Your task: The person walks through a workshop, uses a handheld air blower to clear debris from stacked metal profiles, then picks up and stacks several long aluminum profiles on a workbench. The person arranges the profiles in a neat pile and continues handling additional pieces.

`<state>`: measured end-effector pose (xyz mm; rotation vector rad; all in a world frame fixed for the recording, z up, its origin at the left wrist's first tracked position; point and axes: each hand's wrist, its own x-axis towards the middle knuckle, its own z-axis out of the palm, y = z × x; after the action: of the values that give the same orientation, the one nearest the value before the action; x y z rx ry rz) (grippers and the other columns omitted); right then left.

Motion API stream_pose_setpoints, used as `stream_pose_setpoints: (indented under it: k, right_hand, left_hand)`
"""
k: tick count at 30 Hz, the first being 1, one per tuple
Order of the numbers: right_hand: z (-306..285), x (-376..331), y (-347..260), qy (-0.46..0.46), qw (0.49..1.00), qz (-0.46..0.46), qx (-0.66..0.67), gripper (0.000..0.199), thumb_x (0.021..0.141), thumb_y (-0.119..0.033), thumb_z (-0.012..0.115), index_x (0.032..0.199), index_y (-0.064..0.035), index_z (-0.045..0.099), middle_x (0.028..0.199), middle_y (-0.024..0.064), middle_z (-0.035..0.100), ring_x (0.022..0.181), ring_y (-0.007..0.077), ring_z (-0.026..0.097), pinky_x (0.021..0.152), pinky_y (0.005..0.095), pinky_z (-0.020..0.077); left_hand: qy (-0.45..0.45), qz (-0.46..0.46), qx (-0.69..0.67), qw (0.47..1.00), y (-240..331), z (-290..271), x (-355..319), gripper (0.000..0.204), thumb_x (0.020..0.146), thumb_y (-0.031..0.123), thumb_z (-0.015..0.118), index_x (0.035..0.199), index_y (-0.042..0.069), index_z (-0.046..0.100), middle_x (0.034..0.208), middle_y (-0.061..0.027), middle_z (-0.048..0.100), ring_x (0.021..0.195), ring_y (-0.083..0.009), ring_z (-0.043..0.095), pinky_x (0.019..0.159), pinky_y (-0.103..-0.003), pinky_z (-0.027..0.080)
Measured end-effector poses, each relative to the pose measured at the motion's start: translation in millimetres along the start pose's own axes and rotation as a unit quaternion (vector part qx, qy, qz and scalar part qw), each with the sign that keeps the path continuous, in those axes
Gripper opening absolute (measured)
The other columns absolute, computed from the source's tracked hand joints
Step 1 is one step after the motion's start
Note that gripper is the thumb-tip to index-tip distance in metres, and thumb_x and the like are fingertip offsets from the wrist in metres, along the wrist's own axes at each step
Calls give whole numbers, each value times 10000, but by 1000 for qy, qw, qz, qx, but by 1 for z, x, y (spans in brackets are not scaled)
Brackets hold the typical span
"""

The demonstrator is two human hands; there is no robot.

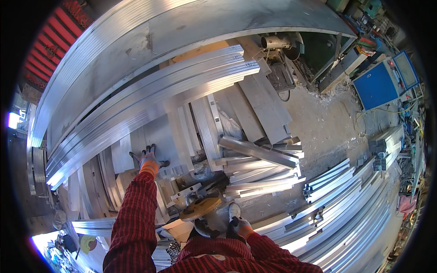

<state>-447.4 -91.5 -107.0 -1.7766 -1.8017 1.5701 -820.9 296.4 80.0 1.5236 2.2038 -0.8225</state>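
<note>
My left hand (149, 160), in an orange glove with dark fingertips, reaches forward with its fingers spread. It is over or on a flat grey metal sheet (158, 136); whether it touches cannot be told. No object shows in it. My right hand (242, 227), also gloved, is low beside my dark trousers and above a light shoe (234, 210). Its dark fingers blend into the trousers, so their grip is unclear. Left of that hand is a round, tilted, yellow-brown disc-shaped thing (200, 207). Beyond my left hand lies a stack of long, shiny metal profiles (154, 98).
A wide metal-topped bench (195, 26) spans the far side. Short metal offcuts (261, 175) lie in a heap at the centre right. Long silvery bars (346, 214) cover the lower right. A blue cabinet (376, 86) stands at the far right, with a cable (364, 120) near it.
</note>
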Motion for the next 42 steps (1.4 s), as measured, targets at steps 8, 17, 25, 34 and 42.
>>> stream_pose_setpoints:
  k: [8,17,25,34,42]
  right_hand:
    - [-16,-71,-8,-17,989,150,-10,376,844,-380,581,1094,-101,614,1080,220,641,1025,431,590,875,499,474]
    - [31,-114,4,-6,988,147,36,424,836,-399,573,1158,-124,603,1095,251,640,1060,434,585,898,509,474]
    - [-9,-193,-3,214,955,199,59,408,843,-220,673,1200,-40,591,1140,196,624,993,314,658,836,391,532]
    - [-91,-166,54,282,948,137,-49,431,813,-261,659,1203,-92,586,1043,195,635,947,380,606,817,471,494]
    - [-206,-140,101,186,977,92,-54,434,799,-276,681,1177,-77,608,1157,224,600,1096,414,546,931,461,462]
  left_hand:
    - [23,11,49,998,15,-11,-11,1204,597,809,642,1540,242,153,1559,-35,304,1421,-248,319,1061,-754,-47]
    - [36,7,8,999,-23,42,50,1144,628,803,632,1532,259,190,1585,-21,235,1439,-283,270,1079,-742,-21]
    - [125,29,63,990,16,14,-24,939,764,681,599,1519,249,246,1590,-49,220,1463,-276,201,1133,-662,50]
    - [355,110,-298,880,37,150,-155,673,830,450,652,1394,143,452,1410,-144,461,1318,-349,401,1094,-511,295]
    - [-33,-50,-351,935,96,288,-327,700,785,452,675,1376,131,480,1378,-203,484,1283,-379,441,1041,-476,391]
